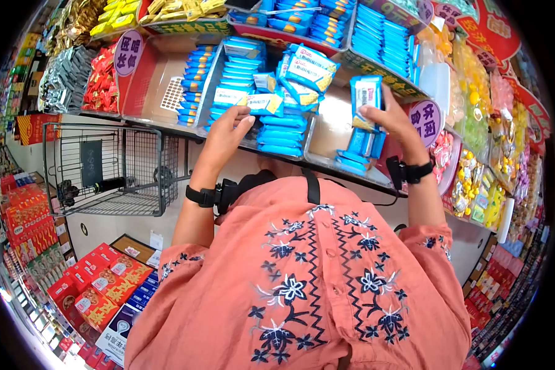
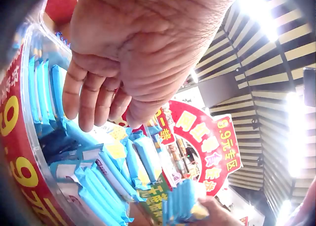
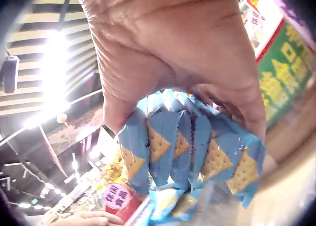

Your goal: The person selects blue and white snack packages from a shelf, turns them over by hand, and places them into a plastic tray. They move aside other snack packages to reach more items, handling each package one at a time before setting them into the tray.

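Note:
Several blue cracker packets (image 3: 185, 142) are gripped side by side between the thumb and fingers of the right hand (image 1: 387, 114), seen closely in the right wrist view. That hand is over the right-hand bin, above a few blue packets (image 1: 354, 154) lying at its front. The left hand (image 1: 231, 132) rests at the front of the middle bin by blue packets (image 1: 282, 135), its fingers extended and gripping nothing. More packets (image 1: 307, 68) lie loosely heaped at the back of that bin. In the left wrist view the left hand (image 2: 133, 53) hangs over packets (image 2: 98, 186).
A wire shopping cart (image 1: 114, 166) stands at the left below the shelf edge. Red-wrapped sweets (image 1: 102, 83) fill a bin at the left, and a partly filled bin (image 1: 151, 80) is beside it. Red boxes (image 1: 98, 283) are stacked at the lower left. Bagged sweets (image 1: 475, 98) line the right.

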### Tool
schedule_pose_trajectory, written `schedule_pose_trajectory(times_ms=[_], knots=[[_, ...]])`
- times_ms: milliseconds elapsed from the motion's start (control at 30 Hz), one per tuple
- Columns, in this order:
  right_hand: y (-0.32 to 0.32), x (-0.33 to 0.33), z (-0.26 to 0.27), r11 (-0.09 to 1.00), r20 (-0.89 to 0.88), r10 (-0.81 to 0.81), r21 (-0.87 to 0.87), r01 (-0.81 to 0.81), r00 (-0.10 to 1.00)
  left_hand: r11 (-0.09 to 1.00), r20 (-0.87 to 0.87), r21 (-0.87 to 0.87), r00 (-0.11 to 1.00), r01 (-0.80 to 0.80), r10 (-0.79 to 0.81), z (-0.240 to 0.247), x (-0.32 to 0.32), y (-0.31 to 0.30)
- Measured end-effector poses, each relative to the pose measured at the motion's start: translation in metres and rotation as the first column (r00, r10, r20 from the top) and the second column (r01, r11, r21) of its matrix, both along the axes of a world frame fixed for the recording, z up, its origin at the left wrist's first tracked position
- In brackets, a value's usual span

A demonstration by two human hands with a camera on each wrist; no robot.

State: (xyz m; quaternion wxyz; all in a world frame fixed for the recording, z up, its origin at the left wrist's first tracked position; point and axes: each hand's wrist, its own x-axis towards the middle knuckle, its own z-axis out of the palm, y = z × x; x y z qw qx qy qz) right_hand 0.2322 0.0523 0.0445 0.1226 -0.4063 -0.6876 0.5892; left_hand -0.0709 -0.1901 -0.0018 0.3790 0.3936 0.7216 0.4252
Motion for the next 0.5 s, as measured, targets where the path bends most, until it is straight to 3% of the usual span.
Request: schedule_pose_trajectory(times_ms=[33, 133, 200, 267, 333, 433, 500], knots=[[-0.006, -0.013, 0.022, 1.0, -0.058, 0.003, -0.029, -0.004, 0.998, 1.0, 0.007, 0.008, 1.0, -0.015, 0.015, -0.004, -0.006, -0.001], [-0.026, -0.064, 0.072, 0.974, -0.084, 0.179, 0.156, -0.164, 0.98, 0.998, 0.046, 0.031, 0.998, -0.052, 0.051, -0.013, -0.024, 0.0], [-0.032, -0.107, 0.067, 0.852, -0.081, 0.299, 0.472, -0.228, 0.951, 0.996, 0.096, 0.044, 0.992, -0.081, 0.076, -0.015, -0.034, -0.001], [-0.049, -0.156, 0.062, 0.693, 0.002, 0.282, 0.691, -0.205, 0.959, 0.995, 0.076, 0.045, 0.993, -0.089, 0.085, -0.011, -0.041, -0.004], [-0.051, -0.201, 0.03, 0.562, 0.092, 0.327, 0.781, -0.272, 0.941, 0.994, 0.074, 0.044, 0.993, -0.101, 0.097, -0.007, -0.049, -0.01], [-0.055, -0.243, 0.004, 0.412, 0.37, 0.318, 0.775, -0.479, 0.873, 0.992, 0.064, 0.027, 0.991, -0.121, 0.119, -0.006, -0.055, -0.027], [-0.051, -0.263, -0.023, 0.41, 0.429, 0.345, 0.731, -0.545, 0.835, 0.989, 0.076, 0.006, 0.986, -0.15, 0.149, -0.011, -0.058, -0.042]])
